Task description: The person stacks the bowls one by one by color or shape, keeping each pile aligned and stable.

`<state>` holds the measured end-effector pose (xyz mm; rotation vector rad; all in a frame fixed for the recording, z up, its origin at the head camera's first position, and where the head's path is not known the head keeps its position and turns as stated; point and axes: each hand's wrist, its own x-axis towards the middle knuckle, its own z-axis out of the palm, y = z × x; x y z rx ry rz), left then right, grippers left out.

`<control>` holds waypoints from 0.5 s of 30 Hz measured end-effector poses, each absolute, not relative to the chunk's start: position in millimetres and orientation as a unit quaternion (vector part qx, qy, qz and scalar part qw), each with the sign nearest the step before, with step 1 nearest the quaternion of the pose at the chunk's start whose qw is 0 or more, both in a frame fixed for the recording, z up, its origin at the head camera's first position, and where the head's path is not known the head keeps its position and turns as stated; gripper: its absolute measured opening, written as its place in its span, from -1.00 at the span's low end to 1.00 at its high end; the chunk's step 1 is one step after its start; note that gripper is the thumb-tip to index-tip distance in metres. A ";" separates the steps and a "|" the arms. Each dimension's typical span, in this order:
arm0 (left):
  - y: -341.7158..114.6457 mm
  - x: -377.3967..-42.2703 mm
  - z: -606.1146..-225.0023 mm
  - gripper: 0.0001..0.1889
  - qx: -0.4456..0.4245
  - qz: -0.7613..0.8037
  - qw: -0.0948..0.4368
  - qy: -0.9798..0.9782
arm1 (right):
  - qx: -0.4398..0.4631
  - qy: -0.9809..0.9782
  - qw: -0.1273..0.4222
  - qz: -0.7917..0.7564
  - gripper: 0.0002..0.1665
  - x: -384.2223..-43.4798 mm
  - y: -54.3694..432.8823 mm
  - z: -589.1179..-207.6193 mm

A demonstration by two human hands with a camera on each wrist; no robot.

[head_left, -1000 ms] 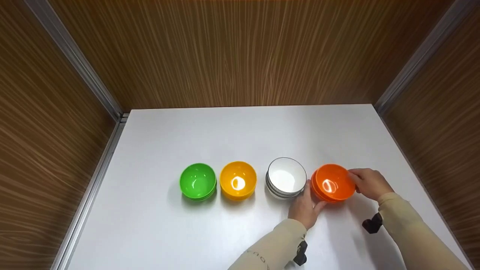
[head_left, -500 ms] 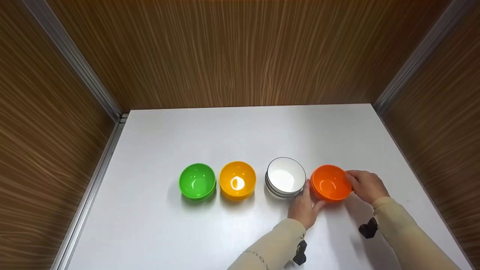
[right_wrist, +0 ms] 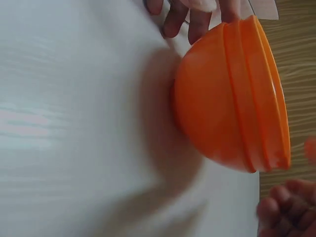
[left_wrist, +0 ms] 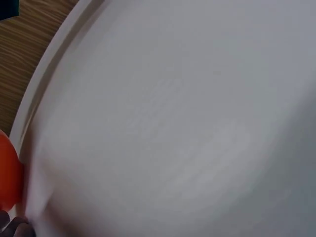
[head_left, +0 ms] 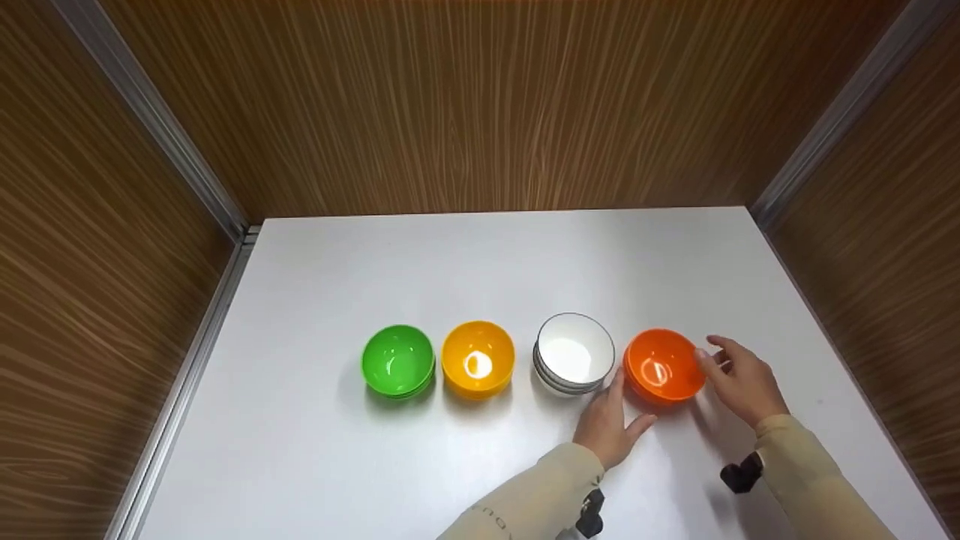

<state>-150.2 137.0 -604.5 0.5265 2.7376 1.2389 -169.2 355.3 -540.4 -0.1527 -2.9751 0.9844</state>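
A nested stack of orange bowls (head_left: 664,365) stands at the right end of a row, its layered rims plain in the right wrist view. Between it and the stack of white bowls (head_left: 576,351) lies my left hand (head_left: 606,427), thumb spread away from the fingers, fingertips at the orange stack's lower left side. On the other side, my right hand (head_left: 746,384) has its fingers parted and its thumb tip right at the orange rim. In the left wrist view only a slice of orange bowl (left_wrist: 9,173) shows, with fingertips below it.
Farther left in the row stand a stack of yellow bowls (head_left: 478,358) and a stack of green bowls (head_left: 397,360), all upright on the white table (head_left: 480,262). Wood-grain panels (head_left: 495,105) wall the table at the back and both sides.
The top orange bowl has shifted slightly left and settled evenly into its stack. My right hand has let go of its rim and opened; my left thumb has drawn back from the stack.
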 end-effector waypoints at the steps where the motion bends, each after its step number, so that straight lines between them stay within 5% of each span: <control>1: 133.3 -148.3 -603.8 -0.12 0.180 0.406 0.053 0.894 | -0.045 -0.943 0.014 0.330 -0.16 -165.7 354.3 -544.2; 8: 98.0 -133.8 -602.0 -0.32 0.245 0.398 0.068 0.881 | -0.001 -0.910 0.047 0.412 0.47 -149.6 338.8 -575.2; 15: 57.4 -116.7 -604.3 -0.40 0.247 0.399 0.102 0.877 | 0.007 -0.897 0.075 0.435 0.54 -146.6 328.0 -593.2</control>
